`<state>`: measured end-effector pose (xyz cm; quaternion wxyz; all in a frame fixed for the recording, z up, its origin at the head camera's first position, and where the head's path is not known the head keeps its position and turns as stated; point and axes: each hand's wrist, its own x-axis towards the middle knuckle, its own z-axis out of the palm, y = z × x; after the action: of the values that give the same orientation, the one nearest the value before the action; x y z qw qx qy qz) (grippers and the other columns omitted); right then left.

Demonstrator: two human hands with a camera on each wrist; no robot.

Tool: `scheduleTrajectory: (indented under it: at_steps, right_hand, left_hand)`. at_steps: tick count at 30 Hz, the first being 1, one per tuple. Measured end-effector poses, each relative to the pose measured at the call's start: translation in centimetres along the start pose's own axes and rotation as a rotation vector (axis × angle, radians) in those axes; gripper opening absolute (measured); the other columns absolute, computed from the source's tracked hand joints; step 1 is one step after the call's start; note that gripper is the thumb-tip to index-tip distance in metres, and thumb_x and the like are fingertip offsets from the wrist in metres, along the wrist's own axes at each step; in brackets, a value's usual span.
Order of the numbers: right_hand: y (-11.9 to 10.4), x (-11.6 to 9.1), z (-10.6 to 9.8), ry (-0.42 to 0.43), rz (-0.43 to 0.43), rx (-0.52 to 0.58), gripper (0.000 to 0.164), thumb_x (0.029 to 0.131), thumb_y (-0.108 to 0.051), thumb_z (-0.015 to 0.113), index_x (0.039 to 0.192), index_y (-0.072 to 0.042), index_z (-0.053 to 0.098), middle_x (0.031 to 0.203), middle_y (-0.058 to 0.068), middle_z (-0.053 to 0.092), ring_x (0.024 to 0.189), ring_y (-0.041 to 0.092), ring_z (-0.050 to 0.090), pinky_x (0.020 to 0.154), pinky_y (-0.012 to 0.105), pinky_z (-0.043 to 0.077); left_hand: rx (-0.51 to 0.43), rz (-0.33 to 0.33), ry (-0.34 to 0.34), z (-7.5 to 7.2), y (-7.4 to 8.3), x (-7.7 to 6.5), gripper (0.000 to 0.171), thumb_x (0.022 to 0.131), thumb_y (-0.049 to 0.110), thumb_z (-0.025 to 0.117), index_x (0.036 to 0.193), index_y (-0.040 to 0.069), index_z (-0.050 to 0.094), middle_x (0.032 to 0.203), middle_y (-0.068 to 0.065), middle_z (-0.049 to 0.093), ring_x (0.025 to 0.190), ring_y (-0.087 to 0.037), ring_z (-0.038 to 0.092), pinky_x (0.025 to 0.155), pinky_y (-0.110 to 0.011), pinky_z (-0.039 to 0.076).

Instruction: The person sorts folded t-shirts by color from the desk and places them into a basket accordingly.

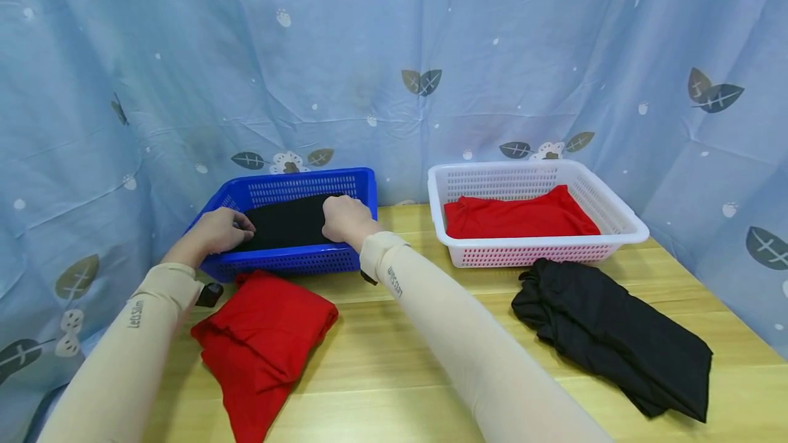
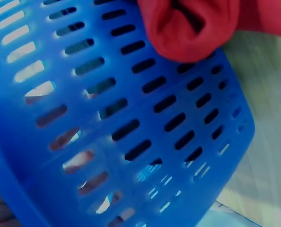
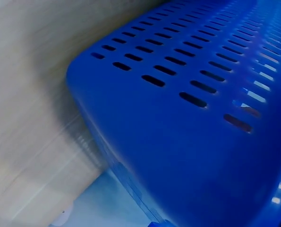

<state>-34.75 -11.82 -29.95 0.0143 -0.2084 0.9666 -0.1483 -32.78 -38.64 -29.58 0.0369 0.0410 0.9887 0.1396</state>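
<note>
A folded black garment [image 1: 286, 222] lies flat inside the blue basket [image 1: 277, 262] in the head view. At its left end my left hand [image 1: 220, 231] grips the edge, thumb and forefinger bent toward the cloth. My right hand [image 1: 346, 219] holds the opposite end with curled fingers, close to the basket's right wall; its fingertips are hidden. Both wrist views show mainly the basket's slotted outer side [image 2: 145, 113]. A crumpled red garment [image 1: 271, 340] lies on the table in front of the basket, below the left forearm.
To the right, a white basket [image 1: 542, 243] contains a folded red garment [image 1: 517, 217]. A rumpled black garment [image 1: 615, 333] lies on the wooden table [image 1: 382, 368] before it. Behind everything hangs a blue patterned curtain [image 1: 369, 53].
</note>
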Motion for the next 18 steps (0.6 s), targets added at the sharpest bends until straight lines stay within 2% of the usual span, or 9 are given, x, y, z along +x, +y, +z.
scheduleTrajectory:
  at_steps: [1,3,7,12,15,18]
  right_hand:
    - [0.02,-0.1,0.0,-0.007,-0.01,0.0,0.014,0.106,-0.016,0.062,0.096,-0.012,0.072,0.092,0.004,0.065,0.082,0.02,0.06,0.071,0.031,0.051]
    - [0.04,-0.34,-0.07,-0.028,-0.024,0.004,0.015,0.106,-0.016,0.062,0.094,-0.012,0.07,0.082,0.002,0.059,0.076,0.019,0.058,0.068,0.03,0.048]
    - [0.13,-0.64,-0.11,-0.067,-0.031,0.012,0.016,0.108,-0.019,0.06,0.098,-0.012,0.07,0.08,0.001,0.055,0.074,0.019,0.058,0.068,0.029,0.047]
    - [0.46,-0.75,-0.22,-0.081,-0.042,0.015,0.019,0.11,-0.018,0.056,0.098,-0.012,0.069,0.079,0.001,0.05,0.075,0.019,0.055,0.069,0.029,0.045]
    - [0.54,-0.82,-0.37,-0.075,-0.053,-0.001,0.018,0.109,-0.021,0.057,0.101,-0.012,0.07,0.086,0.002,0.06,0.08,0.019,0.059,0.072,0.031,0.049]
    - [0.62,-0.85,-0.65,-0.077,-0.069,-0.026,0.021,0.11,-0.025,0.058,0.117,-0.013,0.074,0.109,0.004,0.073,0.096,0.021,0.068,0.086,0.035,0.058]
  left_hand:
    - [0.0,0.004,-0.016,0.0,0.08,0.0,0.029,0.103,0.015,0.061,0.119,-0.004,0.075,0.131,-0.033,0.068,0.129,-0.058,0.054,0.107,-0.071,0.046]
    - [-0.006,0.006,-0.046,0.05,0.24,-0.02,0.03,0.104,0.014,0.058,0.123,-0.005,0.073,0.131,-0.032,0.067,0.129,-0.058,0.054,0.107,-0.071,0.045]
    - [-0.005,0.002,-0.101,0.08,0.56,-0.09,0.031,0.105,0.012,0.056,0.125,-0.006,0.07,0.132,-0.032,0.067,0.131,-0.058,0.053,0.11,-0.072,0.043]
    - [-0.001,0.003,-0.122,0.16,0.82,-0.05,0.032,0.106,0.014,0.056,0.126,-0.006,0.07,0.135,-0.034,0.065,0.132,-0.059,0.051,0.11,-0.072,0.043]
    - [-0.001,0.007,-0.117,0.17,0.85,-0.14,0.033,0.107,0.016,0.056,0.127,-0.005,0.069,0.135,-0.035,0.064,0.132,-0.059,0.052,0.109,-0.072,0.044]
    - [0.001,0.024,-0.101,0.18,1.06,-0.24,0.033,0.108,0.019,0.058,0.128,-0.004,0.07,0.134,-0.033,0.065,0.129,-0.057,0.055,0.107,-0.071,0.045]
